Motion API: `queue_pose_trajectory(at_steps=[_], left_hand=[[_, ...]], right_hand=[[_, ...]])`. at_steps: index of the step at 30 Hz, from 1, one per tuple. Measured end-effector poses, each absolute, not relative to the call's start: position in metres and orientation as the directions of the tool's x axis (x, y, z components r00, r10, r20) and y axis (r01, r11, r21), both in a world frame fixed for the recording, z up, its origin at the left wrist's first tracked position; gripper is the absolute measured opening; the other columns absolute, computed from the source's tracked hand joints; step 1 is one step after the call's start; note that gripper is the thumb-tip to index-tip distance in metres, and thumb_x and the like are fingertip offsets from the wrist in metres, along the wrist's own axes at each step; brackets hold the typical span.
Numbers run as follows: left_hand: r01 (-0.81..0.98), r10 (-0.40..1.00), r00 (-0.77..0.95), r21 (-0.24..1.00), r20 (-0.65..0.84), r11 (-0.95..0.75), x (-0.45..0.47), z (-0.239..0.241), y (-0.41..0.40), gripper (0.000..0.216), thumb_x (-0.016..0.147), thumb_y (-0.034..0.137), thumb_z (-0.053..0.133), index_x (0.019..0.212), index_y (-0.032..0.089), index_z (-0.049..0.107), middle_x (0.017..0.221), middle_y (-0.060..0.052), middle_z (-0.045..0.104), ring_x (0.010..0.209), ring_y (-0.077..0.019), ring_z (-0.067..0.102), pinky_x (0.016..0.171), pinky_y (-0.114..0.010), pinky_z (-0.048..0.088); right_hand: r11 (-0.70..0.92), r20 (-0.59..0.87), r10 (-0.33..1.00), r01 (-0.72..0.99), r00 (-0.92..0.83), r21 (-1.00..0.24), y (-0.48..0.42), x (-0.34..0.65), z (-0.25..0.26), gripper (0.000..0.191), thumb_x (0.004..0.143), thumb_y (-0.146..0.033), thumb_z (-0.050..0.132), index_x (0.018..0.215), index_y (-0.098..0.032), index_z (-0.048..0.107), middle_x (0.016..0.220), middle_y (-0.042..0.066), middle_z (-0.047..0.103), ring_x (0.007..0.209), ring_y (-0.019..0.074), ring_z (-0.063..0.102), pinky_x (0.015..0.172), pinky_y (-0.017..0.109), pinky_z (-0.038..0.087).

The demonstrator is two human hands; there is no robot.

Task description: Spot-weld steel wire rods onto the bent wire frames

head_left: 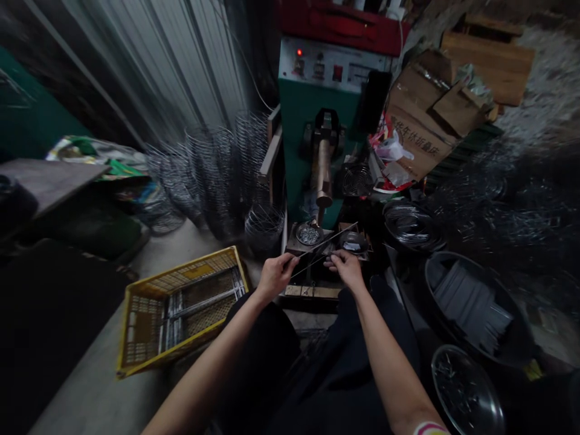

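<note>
My left hand (275,275) is closed in a pinch on the near ends of thin metal wire rods (326,241) that slant up to the right. My right hand (347,267) is closed on the same rods a little further along. Both hands are just in front of a green machine (312,109) with a copper-coloured cylinder (323,172) pointing down at a small platform. A small round dish of metal bits (309,234) sits on that platform, beyond my fingers.
A yellow plastic crate (181,305) with metal rods lies on the floor to the left. Stacks of wire coils (212,169) stand behind it. Dark basins (475,311) of metal pieces and a round bowl (466,393) are on the right. Cardboard boxes (426,115) lean beside the machine.
</note>
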State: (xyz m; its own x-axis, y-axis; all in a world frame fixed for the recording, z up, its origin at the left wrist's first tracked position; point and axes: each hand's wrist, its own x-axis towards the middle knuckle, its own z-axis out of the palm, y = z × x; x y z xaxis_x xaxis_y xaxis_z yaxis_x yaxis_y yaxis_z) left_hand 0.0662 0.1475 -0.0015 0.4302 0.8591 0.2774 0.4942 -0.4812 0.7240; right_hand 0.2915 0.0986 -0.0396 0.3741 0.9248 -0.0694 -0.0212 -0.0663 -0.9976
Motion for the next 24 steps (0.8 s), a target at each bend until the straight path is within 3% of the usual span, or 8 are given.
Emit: queue_pose_trajectory(at_steps=[4,9,13,24], left_hand=[[0.499,0.872,0.405,0.732,0.275,-0.463,0.06,-0.005,0.146,0.035,0.091,0.039,0.047,0.076,0.015,0.068,0.056,0.001,0.054,0.051,-0.0104,0.045,0.053,-0.021,0.032],[0.501,0.887,0.372,0.745,0.274,-0.441,0.058,-0.01,0.146,0.035,0.092,0.038,0.047,0.076,0.015,0.068,0.057,0.0,0.056,0.052,-0.0104,0.047,0.054,-0.021,0.032],[0.483,0.892,0.348,0.759,0.29,-0.436,0.059,-0.011,0.145,0.034,0.091,0.037,0.047,0.078,0.014,0.068,0.059,0.0,0.059,0.052,-0.01,0.048,0.053,-0.021,0.032],[0.417,0.905,0.298,0.812,0.303,-0.409,0.062,-0.011,0.141,0.034,0.091,0.038,0.048,0.078,0.014,0.067,0.058,0.0,0.057,0.053,-0.0103,0.048,0.055,-0.02,0.035]], right_hand=[[-0.045,-0.061,0.904,-0.048,0.423,-0.998,0.106,0.282,-0.042,0.031,0.072,-0.044,0.072,0.082,-0.017,0.061,0.058,-0.003,0.064,0.045,0.0141,0.065,0.037,0.016,0.047],[-0.088,-0.231,0.89,-0.35,0.392,-0.933,0.115,0.268,-0.032,0.032,0.065,-0.03,0.081,0.085,-0.013,0.062,0.072,0.005,0.072,0.063,0.0171,0.072,0.051,0.018,0.056],[-0.114,-0.317,0.857,-0.449,0.407,-0.886,0.122,0.254,-0.028,0.028,0.068,-0.03,0.081,0.075,-0.014,0.059,0.068,0.005,0.071,0.057,0.0148,0.069,0.043,0.015,0.051],[0.042,-0.219,0.868,-0.506,0.446,-0.861,0.132,0.24,-0.017,0.03,0.066,-0.036,0.081,0.076,-0.016,0.06,0.063,-0.001,0.067,0.048,0.0083,0.061,0.043,0.015,0.049]])
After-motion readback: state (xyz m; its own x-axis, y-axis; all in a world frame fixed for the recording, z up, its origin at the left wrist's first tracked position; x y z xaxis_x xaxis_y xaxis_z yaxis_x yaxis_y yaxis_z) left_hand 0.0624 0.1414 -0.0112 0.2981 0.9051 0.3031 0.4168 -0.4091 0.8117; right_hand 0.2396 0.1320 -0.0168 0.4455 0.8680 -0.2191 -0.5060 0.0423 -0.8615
